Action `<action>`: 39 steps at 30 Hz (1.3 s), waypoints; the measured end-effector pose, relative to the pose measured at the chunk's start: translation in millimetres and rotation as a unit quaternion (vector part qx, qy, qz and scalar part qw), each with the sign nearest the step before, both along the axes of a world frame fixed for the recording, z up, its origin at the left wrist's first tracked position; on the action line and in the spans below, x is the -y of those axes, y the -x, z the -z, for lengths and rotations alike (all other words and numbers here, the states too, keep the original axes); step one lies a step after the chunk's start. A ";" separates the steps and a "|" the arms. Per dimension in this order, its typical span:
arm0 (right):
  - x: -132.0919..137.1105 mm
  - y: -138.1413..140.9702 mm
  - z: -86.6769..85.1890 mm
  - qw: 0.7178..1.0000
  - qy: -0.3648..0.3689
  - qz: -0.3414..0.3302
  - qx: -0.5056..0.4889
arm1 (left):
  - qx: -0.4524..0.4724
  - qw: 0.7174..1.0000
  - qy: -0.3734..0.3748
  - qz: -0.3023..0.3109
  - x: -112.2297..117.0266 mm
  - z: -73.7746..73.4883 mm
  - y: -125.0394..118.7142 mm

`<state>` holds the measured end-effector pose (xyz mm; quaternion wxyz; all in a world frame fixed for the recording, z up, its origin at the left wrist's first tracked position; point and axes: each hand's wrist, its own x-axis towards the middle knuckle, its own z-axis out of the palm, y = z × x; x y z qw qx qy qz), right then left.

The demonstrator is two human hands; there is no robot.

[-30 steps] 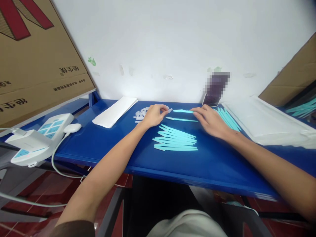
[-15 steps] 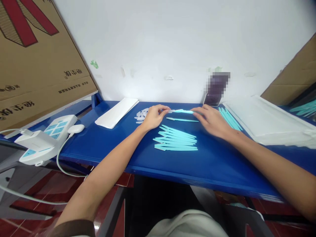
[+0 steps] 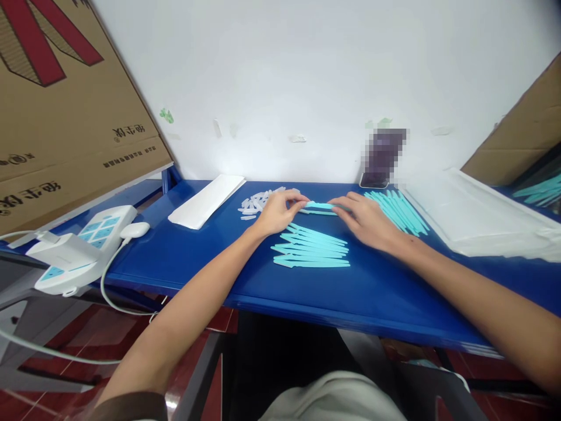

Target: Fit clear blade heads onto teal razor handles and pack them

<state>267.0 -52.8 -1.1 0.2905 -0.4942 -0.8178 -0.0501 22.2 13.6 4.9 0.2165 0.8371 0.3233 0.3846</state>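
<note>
A turquoise eyebrow razor (image 3: 321, 205) is held level between my two hands above the blue table. My left hand (image 3: 279, 213) pinches its left end, where the small clear cap is hidden by the fingertips. At the handle end, my right hand (image 3: 367, 219) is closed with thumb and fingers. Just under it lies another eyebrow razor, partly covered. Nearer me is a fanned row of several turquoise razors (image 3: 311, 250). Loose clear caps (image 3: 255, 203) are heaped left of my left hand. Beyond my right hand more razors (image 3: 398, 211) lie in a pile.
White folded paper (image 3: 205, 202) lies at the table's left. A power strip (image 3: 94, 237) with a charger and cable stands at the left edge. A phone (image 3: 380, 161) leans on the wall. White plastic packaging (image 3: 477, 213) covers the right side. A large cardboard box (image 3: 79, 117) rises at left.
My hands have come closer together on the razor and moved slightly towards me. The clear piece seen at my left fingertips is now covered. More of the right-hand razor pile shows.
</note>
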 end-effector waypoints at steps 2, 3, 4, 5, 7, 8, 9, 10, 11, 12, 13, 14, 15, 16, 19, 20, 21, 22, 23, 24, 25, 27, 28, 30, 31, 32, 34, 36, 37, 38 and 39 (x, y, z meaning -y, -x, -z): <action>-1.1 1.8 3.5 0.999 0.022 0.021 0.021 | -0.042 0.998 -0.018 -0.041 -3.7 -2.8 7.1; -2.1 1.8 5.1 0.998 0.034 0.032 0.037 | -0.064 0.995 -0.026 -0.074 -7.2 -4.1 12.8; -3.2 1.3 6.4 0.997 0.045 0.041 0.055 | -0.083 0.990 -0.032 -0.113 -11.4 -5.1 19.3; -4.5 0.4 7.3 0.995 0.050 0.044 0.076 | -0.100 0.983 -0.035 -0.150 -16.1 -5.8 26.3; -6.5 -1.7 7.2 0.992 0.039 0.042 0.113 | -0.136 0.967 -0.035 -0.213 -25.1 -6.0 39.5; -7.0 -2.5 6.1 0.991 0.025 0.042 0.125 | -0.157 0.957 -0.035 -0.240 -28.6 -5.5 44.7; -7.0 -2.9 4.5 0.990 0.010 0.043 0.132 | -0.180 0.947 -0.036 -0.263 -31.2 -4.7 48.6; -6.3 -2.9 2.5 0.990 0.000 0.043 0.132 | -0.204 0.939 -0.039 -0.275 -32.7 -3.7 51.0; -4.8 -2.4 0.1 0.991 0.000 0.039 0.126 | -0.229 0.932 -0.046 -0.276 -33.1 -2.4 51.9; -2.6 -1.3 -2.4 0.992 0.013 0.030 0.119 | -0.254 0.928 -0.057 -0.266 -32.7 -1.1 51.7; 0.2 0.3 -4.9 0.993 0.038 0.016 0.112 | -0.281 0.924 -0.072 -0.248 -31.7 0.3 50.5; 3.5 2.3 -7.4 0.992 0.072 -0.002 0.104 | -0.307 0.920 -0.088 -0.228 -30.4 1.8 48.7; 6.9 4.5 -9.7 0.989 0.108 -0.019 0.097 | -0.332 0.913 -0.102 -0.213 -28.9 3.0 46.8; 10.3 6.8 -11.9 0.985 0.143 -0.032 0.090 | -0.353 0.906 -0.113 -0.204 -27.7 4.2 44.9; 18.1 12.5 -16.6 0.975 0.208 -0.051 0.068 | -0.384 0.895 -0.120 -0.192 -26.3 5.9 41.6; 19.5 13.7 -17.6 0.972 0.219 -0.054 0.064 | -0.384 0.897 -0.120 -0.185 -26.6 5.9 41.2; 20.2 14.4 -18.1 0.970 0.227 -0.056 0.062 | -0.380 0.900 -0.119 -0.178 -27.1 5.7 41.2; 20.3 14.9 -18.4 0.969 0.233 -0.058 0.062 | -0.375 0.903 -0.118 -0.171 -27.6 5.3 41.3; 19.9 15.0 -18.2 0.968 0.236 -0.060 0.063 | -0.370 0.907 -0.115 -0.166 -28.1 4.7 41.3; 19.1 14.9 -17.7 0.967 0.238 -0.061 0.065 | -0.366 0.910 -0.112 -0.163 -28.4 4.1 41.3; 18.0 14.7 -17.0 0.968 0.235 -0.061 0.065 | -0.362 0.912 -0.109 -0.159 -28.5 3.4 41.2; 15.4 14.2 -15.3 0.971 0.223 -0.060 0.063 | -0.358 0.915 -0.104 -0.152 -28.1 1.8 40.9; 14.2 13.9 -14.6 0.972 0.217 -0.058 0.062 | -0.356 0.917 -0.102 -0.149 -27.8 1.0 40.7; 12.2 13.4 -14.4 0.974 0.213 -0.052 0.060 | -0.353 0.920 -0.097 -0.142 -27.3 -0.1 40.5; 11.6 13.1 -15.1 0.973 0.215 -0.048 0.060 | -0.352 0.921 -0.095 -0.138 -27.4 -0.3 40.6; 11.4 12.8 -16.4 0.972 0.222 -0.044 0.060 | -0.351 0.922 -0.093 -0.134 -27.7 -0.3 40.8; 12.1 11.8 -20.5 0.967 0.244 -0.035 0.060 | -0.344 0.926 -0.090 -0.129 -29.4 0.7 41.6; 14.2 10.4 -25.3 0.956 0.285 -0.034 0.060 | -0.330 0.932 -0.084 -0.123 -32.3 2.6 42.8; 15.6 9.6 -27.6 0.949 0.307 -0.039 0.059 | -0.319 0.937 -0.078 -0.117 -34.0 3.7 43.4; 17.1 8.9 -29.4 0.943 0.325 -0.045 0.060 | -0.307 0.943 -0.069 -0.110 -35.5 4.7 43.8; 18.6 8.3 -30.7 0.939 0.335 -0.051 0.062 | -0.295 0.949 -0.058 -0.100 -36.7 5.5 44.1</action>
